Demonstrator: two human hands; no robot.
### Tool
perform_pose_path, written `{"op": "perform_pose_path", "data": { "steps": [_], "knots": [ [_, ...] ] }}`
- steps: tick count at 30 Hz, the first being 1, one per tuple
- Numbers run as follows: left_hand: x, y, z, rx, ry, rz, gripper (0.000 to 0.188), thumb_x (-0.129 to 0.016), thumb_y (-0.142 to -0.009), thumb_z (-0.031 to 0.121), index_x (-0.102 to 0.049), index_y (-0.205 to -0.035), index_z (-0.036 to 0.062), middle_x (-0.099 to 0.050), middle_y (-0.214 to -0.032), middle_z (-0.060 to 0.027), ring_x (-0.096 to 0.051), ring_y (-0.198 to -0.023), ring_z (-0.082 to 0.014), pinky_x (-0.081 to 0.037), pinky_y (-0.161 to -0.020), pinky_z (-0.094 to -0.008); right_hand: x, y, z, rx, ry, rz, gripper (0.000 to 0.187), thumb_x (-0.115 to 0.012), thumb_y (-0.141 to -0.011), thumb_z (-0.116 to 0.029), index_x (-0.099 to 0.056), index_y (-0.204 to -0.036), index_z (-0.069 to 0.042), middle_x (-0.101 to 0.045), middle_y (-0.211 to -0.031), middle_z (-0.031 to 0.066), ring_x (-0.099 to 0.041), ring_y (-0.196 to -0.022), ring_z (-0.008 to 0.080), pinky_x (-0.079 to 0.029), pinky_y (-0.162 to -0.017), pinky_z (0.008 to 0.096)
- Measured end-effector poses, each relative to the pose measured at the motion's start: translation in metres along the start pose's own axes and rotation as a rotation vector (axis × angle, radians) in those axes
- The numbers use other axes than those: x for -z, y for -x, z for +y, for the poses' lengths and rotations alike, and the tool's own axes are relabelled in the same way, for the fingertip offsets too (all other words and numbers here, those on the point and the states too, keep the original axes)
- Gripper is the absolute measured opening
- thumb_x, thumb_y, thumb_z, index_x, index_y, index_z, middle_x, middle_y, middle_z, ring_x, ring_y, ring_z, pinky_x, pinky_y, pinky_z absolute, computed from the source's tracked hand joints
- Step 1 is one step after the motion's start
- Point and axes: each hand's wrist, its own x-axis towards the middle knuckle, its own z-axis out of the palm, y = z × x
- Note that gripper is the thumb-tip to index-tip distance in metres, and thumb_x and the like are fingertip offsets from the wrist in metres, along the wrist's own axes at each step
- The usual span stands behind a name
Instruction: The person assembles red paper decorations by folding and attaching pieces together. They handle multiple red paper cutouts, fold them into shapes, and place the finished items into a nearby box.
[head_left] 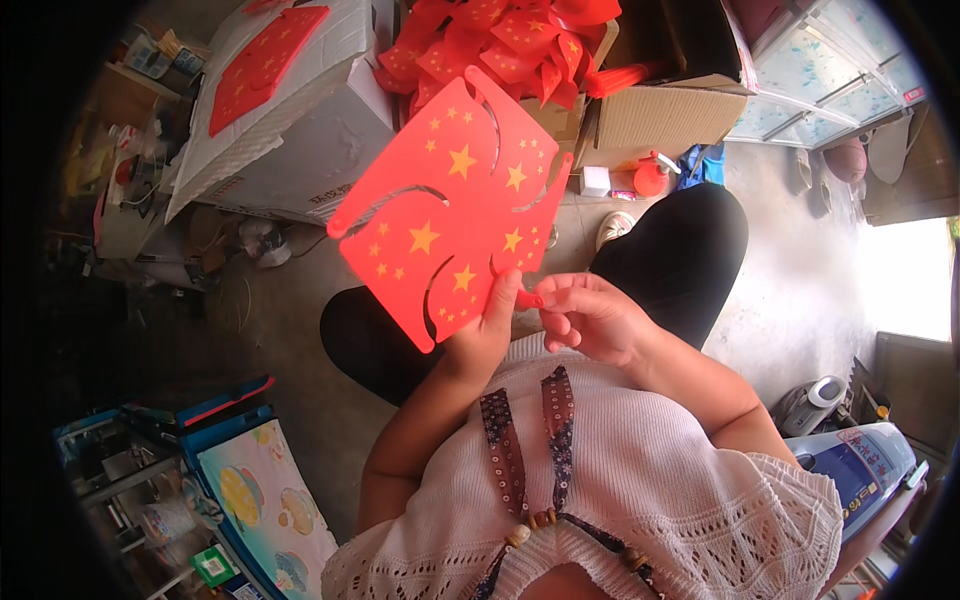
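A flat red pinwheel sheet (pixel 430 205) with yellow stars and curved slits is tilted up in front of me, above my lap. My left hand (pixel 485 335) grips its near edge, the thumb lying on the printed face and the other fingers hidden behind. At the near right corner my right hand (pixel 590 312) pinches a small red tab of the sheet between thumb and fingertips. The other slit corners lie mostly flat.
A cardboard box (pixel 655 120) stands ahead beside a heap of red starred pinwheels (pixel 490 45). More red sheets (pixel 265 68) lie on a large white carton (pixel 290 150) at far left. A red pump bottle (pixel 652 178) and a small white box (pixel 595 181) are on the floor.
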Motion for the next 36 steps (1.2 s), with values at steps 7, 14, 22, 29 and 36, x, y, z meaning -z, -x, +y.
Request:
{"op": "perform_pose_path", "data": {
  "steps": [7, 14, 22, 29, 36],
  "knots": [
    [-0.013, -0.003, 0.023, 0.228, 0.230, 0.051, 0.010, -0.059, -0.098, 0.005, -0.059, -0.105, -0.0018, -0.063, -0.088, -0.0037, -0.058, -0.065, -0.0101, -0.047, -0.056, -0.0244, -0.024, 0.010, 0.007, 0.573, 0.734, 0.275, 0.006, -0.063, -0.089, 0.002, -0.059, -0.090, -0.001, -0.063, -0.068, 0.0057, -0.059, -0.056, 0.0120, -0.047, -0.053, 0.0237],
    [-0.008, -0.004, 0.024, 0.410, 0.379, -0.072, 0.018, -0.064, -0.097, 0.014, -0.059, -0.108, 0.0011, -0.063, -0.087, -0.0030, -0.057, -0.062, -0.0090, -0.045, -0.051, -0.0219, -0.007, 0.001, -0.021, 1.435, 2.033, 0.034, 0.025, -0.074, -0.069, 0.003, -0.060, -0.090, 0.001, -0.060, -0.067, 0.0071, -0.059, -0.053, 0.0199, -0.047, -0.053, 0.0294],
    [0.009, -0.016, 0.022, 0.738, 0.596, -0.249, 0.020, -0.067, -0.096, 0.018, -0.059, -0.109, 0.0041, -0.060, -0.079, -0.0025, -0.056, -0.057, -0.0087, -0.043, -0.046, -0.0226, -0.024, 0.009, -0.069, 1.309, 2.276, -0.328, 0.028, -0.075, -0.071, -0.005, -0.061, -0.095, 0.001, -0.058, -0.069, 0.0055, -0.057, -0.055, 0.0202, -0.045, -0.053, 0.0316],
    [0.009, -0.019, 0.020, 0.824, 0.780, -0.141, 0.023, -0.065, -0.097, 0.021, -0.058, -0.113, 0.0068, -0.062, -0.084, -0.0018, -0.060, -0.067, -0.0091, -0.047, -0.051, -0.0247, -0.035, 0.009, -0.049, 1.074, 1.955, 0.087, 0.025, -0.077, -0.066, -0.006, -0.066, -0.088, -0.003, -0.056, -0.076, 0.0076, -0.058, -0.075, 0.0250, -0.045, -0.069, 0.0362],
    [0.001, -0.018, 0.028, 0.686, 0.628, -0.027, 0.030, -0.063, -0.098, 0.022, -0.053, -0.123, 0.0070, -0.064, -0.101, -0.0046, -0.065, -0.077, -0.0121, -0.051, -0.056, -0.0248, -0.025, 0.006, -0.024, 0.948, 1.657, 0.213, 0.018, -0.075, -0.073, -0.006, -0.067, -0.089, -0.005, -0.059, -0.083, 0.0054, -0.058, -0.082, 0.0230, -0.037, -0.076, 0.0330]
  ]
}}
